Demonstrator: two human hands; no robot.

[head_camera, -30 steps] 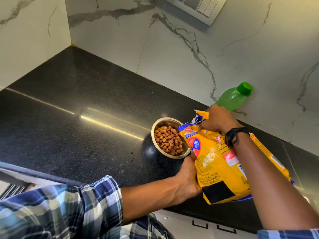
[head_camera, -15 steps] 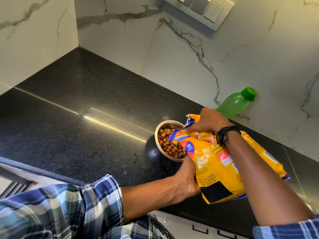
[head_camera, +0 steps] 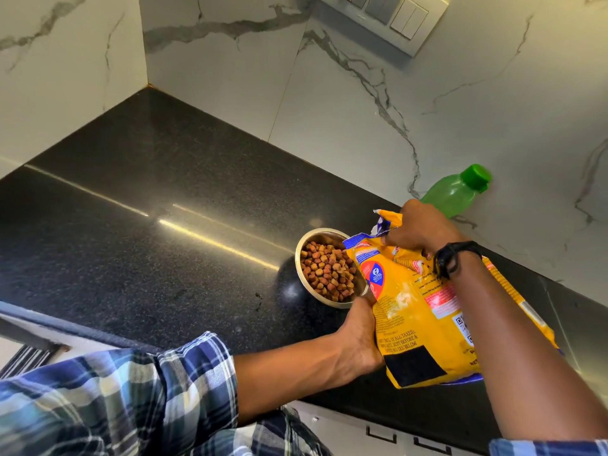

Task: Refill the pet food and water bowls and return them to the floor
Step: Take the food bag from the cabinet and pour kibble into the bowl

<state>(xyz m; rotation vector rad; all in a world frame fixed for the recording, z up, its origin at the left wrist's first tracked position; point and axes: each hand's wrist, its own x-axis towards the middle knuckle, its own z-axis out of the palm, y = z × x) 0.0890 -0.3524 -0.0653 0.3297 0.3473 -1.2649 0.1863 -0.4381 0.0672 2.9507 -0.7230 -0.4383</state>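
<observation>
Black granite counter [head_camera: 138, 205] under marble walls carries a steel bowl [head_camera: 304, 245] already heaped with kibble [head_camera: 327, 273]. Both hands grip the yellow food bag [head_camera: 424, 327]: left hand [head_camera: 360, 337] low, right hand [head_camera: 418, 228] pinching its top. Water from the green bottle [head_camera: 455, 192] and floor return seemingly remain.

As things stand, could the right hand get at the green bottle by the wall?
Probably yes, once it lets go. The right hand grips the top of the yellow food bag, so it is occupied, but the green bottle stands just behind it with nothing between them.
</observation>
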